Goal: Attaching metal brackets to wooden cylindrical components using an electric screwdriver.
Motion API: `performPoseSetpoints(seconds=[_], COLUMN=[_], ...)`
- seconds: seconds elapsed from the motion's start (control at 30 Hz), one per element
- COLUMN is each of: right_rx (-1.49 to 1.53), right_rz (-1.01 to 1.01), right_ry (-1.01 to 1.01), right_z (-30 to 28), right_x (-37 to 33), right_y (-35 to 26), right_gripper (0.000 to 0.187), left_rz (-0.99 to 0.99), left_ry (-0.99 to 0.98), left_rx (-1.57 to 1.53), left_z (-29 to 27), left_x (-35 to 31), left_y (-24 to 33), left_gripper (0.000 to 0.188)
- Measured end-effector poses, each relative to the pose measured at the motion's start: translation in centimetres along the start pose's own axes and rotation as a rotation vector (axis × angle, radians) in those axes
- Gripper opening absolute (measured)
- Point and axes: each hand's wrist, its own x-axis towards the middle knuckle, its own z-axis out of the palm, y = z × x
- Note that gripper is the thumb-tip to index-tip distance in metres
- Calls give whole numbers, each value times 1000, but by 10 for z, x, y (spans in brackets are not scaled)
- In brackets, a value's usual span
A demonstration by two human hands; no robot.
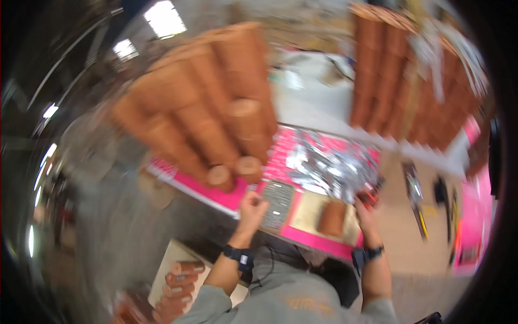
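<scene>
My left hand is closed, fingertips pinched together, at the left edge of a grey tray of small metallic pieces; anything between the fingers is too blurred to make out. In my right hand is a small red and dark object, its kind blurred. Between the hands, a reddish-brown cylinder lies on a cream-coloured pad. Just beyond the pad is a heap of shiny silver foil strips on the pink table covering.
Tall stacks of brown cylinders rise at the left and far right. A yellow-tipped tool and a dark tool lie on brown board at right. Several more cylinders sit on a lower surface at left.
</scene>
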Motion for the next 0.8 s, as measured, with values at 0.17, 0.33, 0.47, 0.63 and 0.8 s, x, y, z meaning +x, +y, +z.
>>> performPoseSetpoints(seconds=[0.17,0.33,0.47,0.63,0.8], right_rx=[-16,36,45,96,-101], right_rz=[-9,-96,-113,-179,-238], right_ry=[-121,-230,-321,-207,-148], right_z=[-7,-17,-12,-3,-3], right_x=[-6,29,36,33,26], right_y=[-26,14,16,30,-12], right_gripper=[32,22,25,19,12], left_rz=[121,76,117,61,78], left_ry=[50,-80,-86,-69,78], left_rx=[302,453,540,612,544], left_z=[9,25,24,27,30], left_x=[7,-7,-17,-12,-32], left_y=[-13,22,15,8,25], left_gripper=[17,19,16,22,23])
